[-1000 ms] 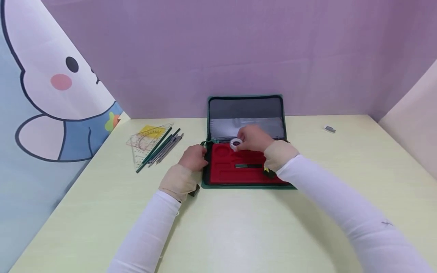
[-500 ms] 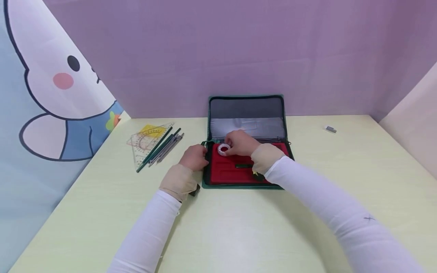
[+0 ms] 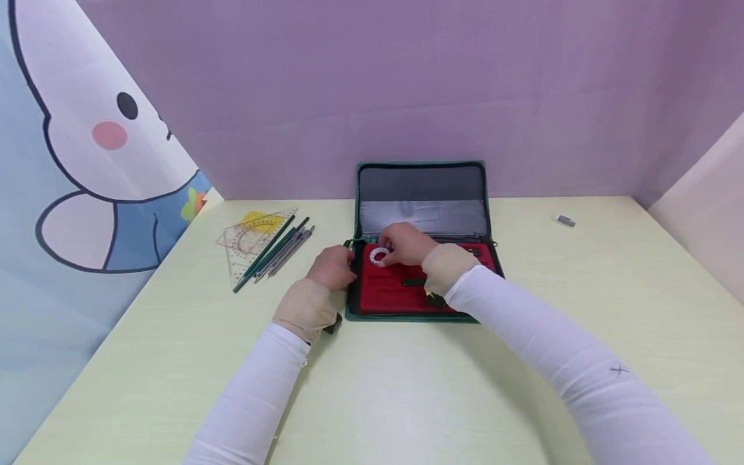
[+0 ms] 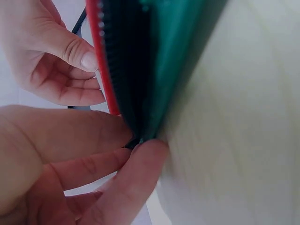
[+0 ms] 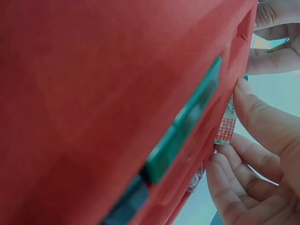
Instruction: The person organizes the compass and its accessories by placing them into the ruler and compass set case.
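A green zip-up case point(image 3: 407, 317) lies open on the table, its red moulded tray point(image 3: 382, 300) in the near half. My right hand point(image 3: 411, 244) pinches a small white ring, like a roll of tape point(image 3: 374, 256), over the tray's far left corner. Between that hand's thumb and fingers, the right wrist view shows its band point(image 5: 226, 129) with a red grid print. My left hand point(image 3: 332, 268) grips the case's left edge; the left wrist view shows thumb and fingers pinching the zipped rim point(image 4: 152, 126). A green-and-black stick point(image 3: 413, 282) sits in a tray slot, partly hidden.
Left of the case lie clear set squares point(image 3: 234, 258), a yellow sheet piece point(image 3: 261, 223), green pencils point(image 3: 264, 254) and metal compass tools point(image 3: 293, 250). A small grey-and-white eraser point(image 3: 565, 221) lies far right. The raised lid point(image 3: 421, 184) stands near the purple backdrop.
My right hand has carried the white ring leftward and slightly nearer, to the tray's far left corner, and has almost stopped there. The left hand has kept its place on the case edge.
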`<action>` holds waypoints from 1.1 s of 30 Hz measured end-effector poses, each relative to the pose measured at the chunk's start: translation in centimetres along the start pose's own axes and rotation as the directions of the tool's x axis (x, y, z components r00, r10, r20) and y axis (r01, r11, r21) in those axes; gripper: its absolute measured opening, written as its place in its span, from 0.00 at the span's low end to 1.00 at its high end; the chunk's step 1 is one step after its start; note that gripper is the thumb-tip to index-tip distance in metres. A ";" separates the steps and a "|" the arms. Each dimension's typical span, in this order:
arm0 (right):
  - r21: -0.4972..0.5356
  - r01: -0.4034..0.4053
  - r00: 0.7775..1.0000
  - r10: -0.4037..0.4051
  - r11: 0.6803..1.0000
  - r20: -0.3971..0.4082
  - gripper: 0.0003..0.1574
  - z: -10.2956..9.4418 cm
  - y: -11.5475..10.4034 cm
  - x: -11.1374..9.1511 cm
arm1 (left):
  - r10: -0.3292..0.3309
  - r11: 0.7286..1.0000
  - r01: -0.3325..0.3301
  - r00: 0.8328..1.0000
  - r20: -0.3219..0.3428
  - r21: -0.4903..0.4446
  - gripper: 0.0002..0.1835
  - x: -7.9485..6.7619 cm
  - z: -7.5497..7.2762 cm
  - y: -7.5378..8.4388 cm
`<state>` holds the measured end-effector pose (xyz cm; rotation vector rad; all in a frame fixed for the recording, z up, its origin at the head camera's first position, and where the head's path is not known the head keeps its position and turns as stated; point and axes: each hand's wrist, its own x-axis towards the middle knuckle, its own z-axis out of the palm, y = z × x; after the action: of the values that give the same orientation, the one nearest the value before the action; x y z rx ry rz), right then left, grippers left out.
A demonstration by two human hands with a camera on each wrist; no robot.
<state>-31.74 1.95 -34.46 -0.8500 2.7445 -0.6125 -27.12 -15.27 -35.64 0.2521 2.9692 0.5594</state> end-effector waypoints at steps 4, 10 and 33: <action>0.002 0.016 1.000 -0.016 1.000 0.004 0.21 -0.2 0.2 -0.2 | -0.002 1.000 0.002 1.000 0.004 -0.006 0.15 -0.1 -0.1 0.2; 0.011 0.015 1.000 -0.015 1.000 0.017 0.22 -0.5 0.3 -0.4 | -0.014 1.000 0.014 1.000 0.008 -0.018 0.17 -0.2 -0.2 0.5; 0.005 -0.097 0.986 0.097 0.995 -0.136 0.17 -4.6 9.2 -5.7 | -0.040 0.999 0.041 0.999 0.034 -0.027 0.21 -0.3 -0.2 0.2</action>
<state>-33.05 13.68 -34.05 -0.6939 2.8887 -0.6726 -26.82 -15.21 -35.34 0.1960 2.9249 0.5856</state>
